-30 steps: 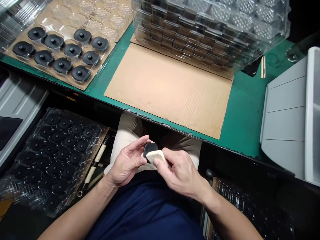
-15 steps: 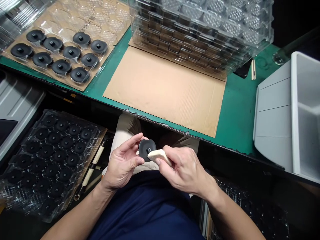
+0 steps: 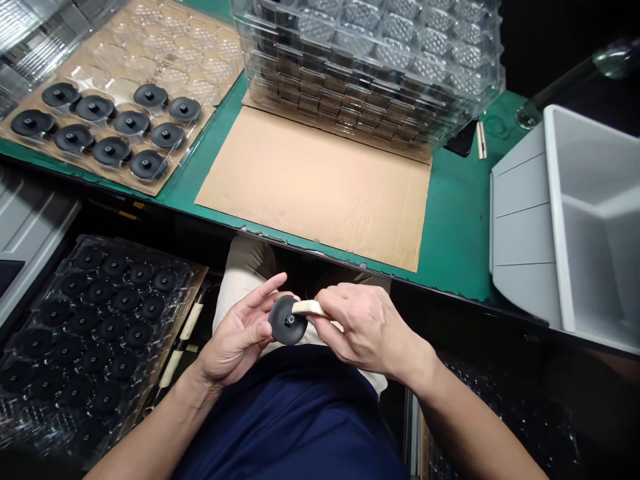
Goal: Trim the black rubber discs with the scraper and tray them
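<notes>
Between thumb and fingers, my left hand [image 3: 237,337] holds a round black part [image 3: 286,328] by its edge, its small central stub facing up. My right hand [image 3: 367,327] pinches a cream-coloured pad [image 3: 311,307], whose tip lies against the upper right of the black part's face. Both hands are over my lap, just in front of the bench edge. Similar black parts [image 3: 111,151] sit in a clear tray on cardboard at the upper left of the bench.
A cardboard sheet [image 3: 310,190] lies on the green bench [image 3: 453,227], with stacked clear trays [image 3: 345,87] behind it. A grey bin [image 3: 525,220] stands at the right. Another tray of black parts [image 3: 100,327] is at the lower left.
The pad has moved from beside the stub to the upper right of the black part's face, and the part is turned slightly. The whole view has shifted a little.
</notes>
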Available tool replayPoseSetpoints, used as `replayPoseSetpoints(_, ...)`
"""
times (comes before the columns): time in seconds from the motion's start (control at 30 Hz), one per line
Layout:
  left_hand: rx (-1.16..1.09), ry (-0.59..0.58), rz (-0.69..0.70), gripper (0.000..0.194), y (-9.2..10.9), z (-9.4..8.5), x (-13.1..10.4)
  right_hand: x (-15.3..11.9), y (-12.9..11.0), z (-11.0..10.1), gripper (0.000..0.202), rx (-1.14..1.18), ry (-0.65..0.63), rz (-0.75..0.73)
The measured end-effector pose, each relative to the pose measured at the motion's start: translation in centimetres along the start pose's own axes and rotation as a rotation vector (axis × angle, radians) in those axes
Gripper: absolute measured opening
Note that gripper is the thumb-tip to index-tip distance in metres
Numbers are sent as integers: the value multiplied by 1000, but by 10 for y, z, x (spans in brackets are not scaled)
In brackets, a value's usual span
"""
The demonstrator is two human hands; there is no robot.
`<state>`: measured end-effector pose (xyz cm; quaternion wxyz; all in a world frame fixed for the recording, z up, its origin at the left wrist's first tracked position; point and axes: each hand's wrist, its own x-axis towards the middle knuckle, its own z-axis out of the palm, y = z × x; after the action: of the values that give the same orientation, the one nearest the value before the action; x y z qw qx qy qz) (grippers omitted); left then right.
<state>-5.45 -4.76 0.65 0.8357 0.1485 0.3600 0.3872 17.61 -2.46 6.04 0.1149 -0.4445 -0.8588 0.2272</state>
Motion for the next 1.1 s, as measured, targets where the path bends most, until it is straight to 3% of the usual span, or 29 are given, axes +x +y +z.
replayPoseSetpoints(0.1, -61, -39, -80, 80, -3, 2, -2, 6, 20, 2, 24, -100, 91, 23)
replayPoseSetpoints(0.23, -94, -31, -56, 81, -3, 10, -1, 9, 82, 3, 25, -346, 413, 333)
replayPoseSetpoints(0.3, -96, -6, -20, 77, -1, 13, 0, 4, 108, 2, 24, -458, 464, 467)
replayPoseSetpoints(0.37, -85, 16, 27, 73, -1, 14, 2, -3, 116, 3, 31, -452, 472, 517)
replayPoseSetpoints(0.43, -64, 35, 75, 67, -1, 16, 4, -12, 101, 9, 30, -260, 514, 500)
replayPoseSetpoints(0.5, -32, 47, 110, 61, -4, 19, 6, -19, 70, 20, 26, 133, 500, 450)
replayPoseSetpoints(0.6, 35, 43, 132, 55, -9, 27, 9, -23, 20, 42, 39, 840, 231, 412)
replayPoseSetpoints(0.67, 93, 51, 144, 47, -12, 32, 11, -22, -4, 53, 42, 1136, 152, 454)
replayPoseSetpoints(0.73, 163, 88, 159, 37, -12, 36, 12, -21, -17, 59, 42, 1195, 205, 475)
replayPoseSetpoints(0.87, 289, 149, 165, 27, -13, 40, 16, -22, -23, 59, 38, 1069, 301, 401)
replayPoseSetpoints(1.03, 218, 31, 171, 53, -21, 41, 19, -21, -22, 64, 42, 1172, 345, 567)
replayPoseSetpoints(1.1, 237, 29, 190, 61, -25, 41, 18, -21, -24, 68, 44, 1139, 347, 556)
